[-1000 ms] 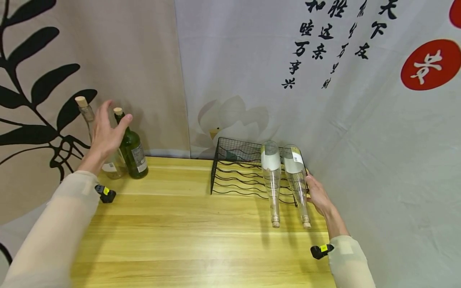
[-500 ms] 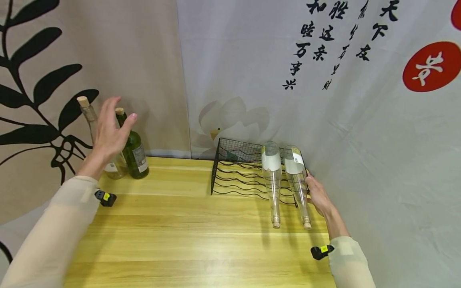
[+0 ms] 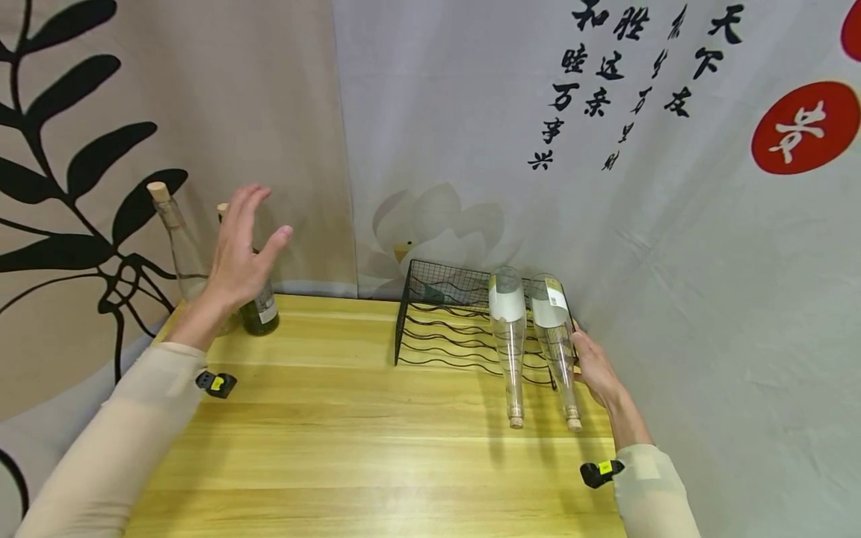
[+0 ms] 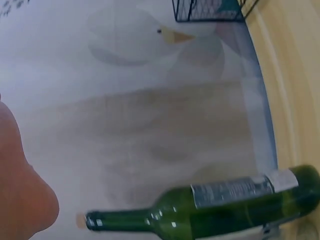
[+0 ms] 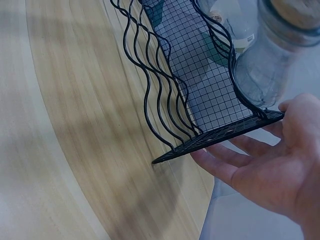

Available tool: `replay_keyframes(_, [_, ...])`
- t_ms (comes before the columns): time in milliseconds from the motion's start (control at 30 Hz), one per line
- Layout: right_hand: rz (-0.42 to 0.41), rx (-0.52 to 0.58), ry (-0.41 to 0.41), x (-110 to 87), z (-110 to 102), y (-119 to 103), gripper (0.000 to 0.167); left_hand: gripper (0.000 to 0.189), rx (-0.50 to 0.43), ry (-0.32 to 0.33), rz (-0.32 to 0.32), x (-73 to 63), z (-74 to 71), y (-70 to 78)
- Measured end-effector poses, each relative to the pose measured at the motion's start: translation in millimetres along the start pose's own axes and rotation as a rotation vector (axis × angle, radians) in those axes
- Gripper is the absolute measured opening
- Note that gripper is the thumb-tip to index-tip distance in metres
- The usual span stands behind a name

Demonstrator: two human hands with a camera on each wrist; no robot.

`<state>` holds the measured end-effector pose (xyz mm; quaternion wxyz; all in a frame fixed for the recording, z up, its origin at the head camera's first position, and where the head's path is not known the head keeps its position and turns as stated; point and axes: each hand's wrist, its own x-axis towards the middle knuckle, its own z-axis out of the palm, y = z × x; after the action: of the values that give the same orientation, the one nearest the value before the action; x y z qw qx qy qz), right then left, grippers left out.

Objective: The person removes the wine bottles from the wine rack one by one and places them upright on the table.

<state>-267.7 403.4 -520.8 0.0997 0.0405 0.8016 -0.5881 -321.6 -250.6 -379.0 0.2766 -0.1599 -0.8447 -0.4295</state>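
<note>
My left hand [image 3: 238,250] is held up in front of a corked green glass bottle [image 3: 259,320], partly hiding it. Its fingers are spread and hold nothing. In the left wrist view, the thumb [image 4: 27,195] is apart from the green bottle's cork [image 4: 80,220]. A tall clear glass bottle [image 3: 184,250] with a cork stands just left of the green one. My right hand [image 3: 595,366] touches the outer right side of a black wire rack [image 3: 403,321], its fingers [image 5: 220,162] against the side panel. Two clear bottles [image 3: 509,306] [image 3: 551,314] lie on the rack, corks facing me.
The rack stands on a wooden table [image 3: 350,433], near its back edge. A printed cloth [image 3: 430,134] hangs behind, and grey-white cloth [image 3: 726,314] hangs close on the right. Each wrist carries a small black device [image 3: 217,384].
My left hand has moved to the right, from between the clear and green bottles to in front of the green one. The right hand and the rack have stayed in place.
</note>
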Motion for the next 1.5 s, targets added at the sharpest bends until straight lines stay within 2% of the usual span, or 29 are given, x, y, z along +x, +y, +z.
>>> replay_keyframes(333, [0.003, -0.022, 0.006, 0.3, 0, 0, 0.074, 0.076, -0.044, -0.065, 0.084, -11.8, 36.6, 24.0])
replay_keyframes(567, [0.007, -0.029, 0.007, -0.3, -1, -2, 0.075, 0.073, -0.054, -0.139, 0.106, -25.2, 70.2, 27.5])
replay_keyframes(767, [0.011, -0.028, 0.007, -1.0, -1, -2, 0.077, 0.071, -0.069, -0.208, 0.098, -39.7, 96.6, 28.3])
replay_keyframes(1067, [0.016, -0.024, 0.007, -1.0, -2, 0, 0.076, 0.071, -0.109, -0.306, 0.043, -56.6, 129.8, 28.8])
replay_keyframes(1267, [0.023, -0.031, 0.013, -1.2, -4, 0, 0.076, 0.073, -0.12, -0.375, -0.026, -65.4, 147.6, 28.8])
replay_keyframes(1500, [0.021, -0.024, 0.007, -0.5, 0, 0, 0.075, 0.077, -0.119, -0.458, -0.103, -78.0, 166.1, 18.4])
